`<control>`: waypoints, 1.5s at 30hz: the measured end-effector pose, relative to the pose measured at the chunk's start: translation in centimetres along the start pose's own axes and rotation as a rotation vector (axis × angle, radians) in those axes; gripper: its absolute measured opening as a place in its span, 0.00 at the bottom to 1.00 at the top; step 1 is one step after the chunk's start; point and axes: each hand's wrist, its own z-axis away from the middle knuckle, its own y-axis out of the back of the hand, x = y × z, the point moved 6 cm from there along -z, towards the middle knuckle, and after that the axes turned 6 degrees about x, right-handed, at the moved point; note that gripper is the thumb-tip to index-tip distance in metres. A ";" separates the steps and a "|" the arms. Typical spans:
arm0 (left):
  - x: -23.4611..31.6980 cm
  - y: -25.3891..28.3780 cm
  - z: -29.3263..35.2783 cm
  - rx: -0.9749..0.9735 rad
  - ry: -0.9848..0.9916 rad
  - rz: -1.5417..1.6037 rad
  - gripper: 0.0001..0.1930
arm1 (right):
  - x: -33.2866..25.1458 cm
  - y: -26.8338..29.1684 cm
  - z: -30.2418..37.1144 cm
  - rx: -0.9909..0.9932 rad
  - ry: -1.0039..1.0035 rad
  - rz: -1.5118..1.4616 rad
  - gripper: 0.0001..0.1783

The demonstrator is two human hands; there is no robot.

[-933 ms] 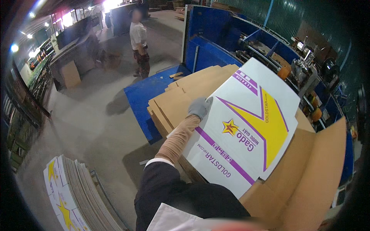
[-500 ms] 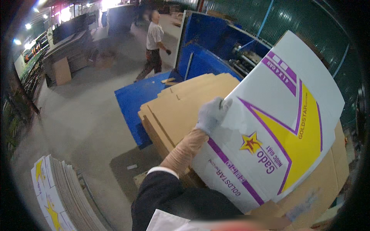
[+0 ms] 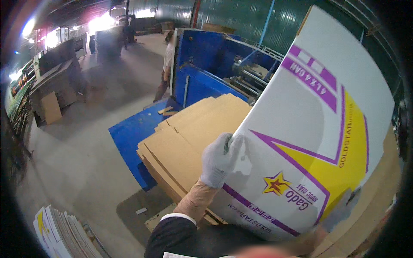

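Observation:
A large white flattened carton (image 3: 297, 133) with purple and yellow print is tilted up in front of me, its top corner raised to the right. My left hand (image 3: 221, 161), in a pale knitted glove, is closed round its left edge, thumb on the printed face. At the lower right edge, my right hand (image 3: 340, 213), also gloved, grips the same carton; its fingers are slightly blurred. Left of the raised carton lies a stack of plain brown cardboard sheets (image 3: 189, 133). More brown cardboard (image 3: 376, 189) shows behind its right side.
A blue machine (image 3: 211, 73) with metal rollers stands beyond the stack, a blue plate (image 3: 133, 129) at its foot. Printed cartons (image 3: 53, 232) are stacked on the floor at lower left. A person (image 3: 167, 60) is partly hidden by the machine; cardboard piles (image 3: 56, 86) stand far left.
The flattened carton has tipped up higher, still in my left hand. My right hand has moved up onto its edge. The person has walked behind the machine's side, and my view has shifted right.

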 end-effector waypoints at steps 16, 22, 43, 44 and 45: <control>5.8 -9.1 -5.3 -0.099 -0.433 0.259 0.19 | -1.5 8.4 3.1 -0.006 -0.442 -0.644 0.29; 15.6 -13.8 -12.1 -0.223 -0.333 0.025 0.40 | -6.3 10.9 5.5 0.033 -0.314 -0.812 0.32; 18.2 -16.1 -17.7 -0.081 -0.344 0.099 0.53 | -4.5 6.5 8.4 -0.075 -0.249 -0.656 0.33; 18.1 -16.4 -17.8 -0.123 -0.345 0.087 0.54 | -4.8 6.2 8.0 -0.050 -0.166 -0.654 0.29; 18.2 -16.8 -17.8 -0.170 -0.338 0.069 0.54 | -5.4 6.5 7.4 -0.015 -0.061 -0.664 0.26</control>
